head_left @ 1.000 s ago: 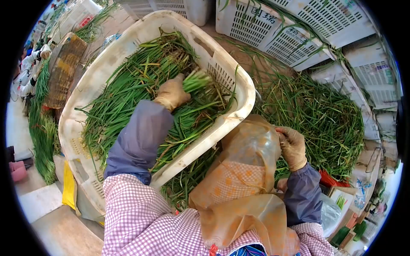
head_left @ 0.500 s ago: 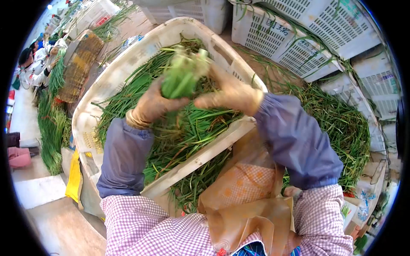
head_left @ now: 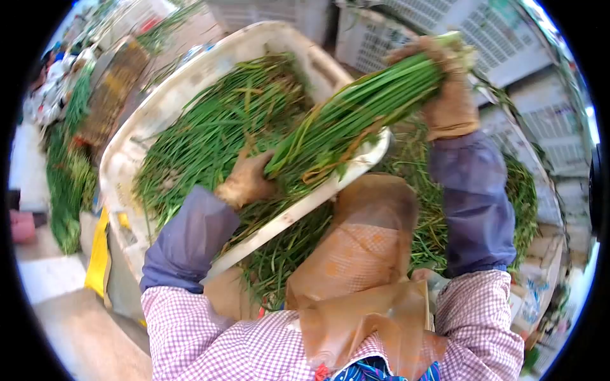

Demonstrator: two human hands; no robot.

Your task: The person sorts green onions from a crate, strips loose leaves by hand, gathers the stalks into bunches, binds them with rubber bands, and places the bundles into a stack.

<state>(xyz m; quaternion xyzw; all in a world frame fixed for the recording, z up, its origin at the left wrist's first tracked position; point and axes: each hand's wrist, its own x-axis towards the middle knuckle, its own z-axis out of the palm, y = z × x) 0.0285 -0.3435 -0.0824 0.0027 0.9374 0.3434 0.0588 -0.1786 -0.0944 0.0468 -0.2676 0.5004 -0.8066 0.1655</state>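
A bundle of long green stalks (head_left: pixel 375 101) slants from the upper right down to the middle of the view. My right hand (head_left: pixel 448 89), in a tan glove, is wrapped round its pale root end, above and right of the crate. My gloved left hand (head_left: pixel 249 181) is at the leafy lower end, its fingers pressed together near the tips; what it holds, if anything, is hidden. Beneath it, a big white plastic crate (head_left: pixel 121 149) holds a loose pile of green stalks (head_left: pixel 219 120), some of them yellowed.
White slatted crates (head_left: pixel 534 120) stand at the upper right. Loose greens (head_left: pixel 429 222) lie on the floor right of my apron-covered knee (head_left: pixel 375 203). On the left are a brown crate (head_left: pixel 114 86), more bundled greens (head_left: pixel 63 209) and a yellow strip (head_left: pixel 97 257). People are at the far upper left.
Both hands were together over the crate with the bunch between them. My right hand has moved up and right with its root end, stretching the bundle out; my left hand is slightly lower.
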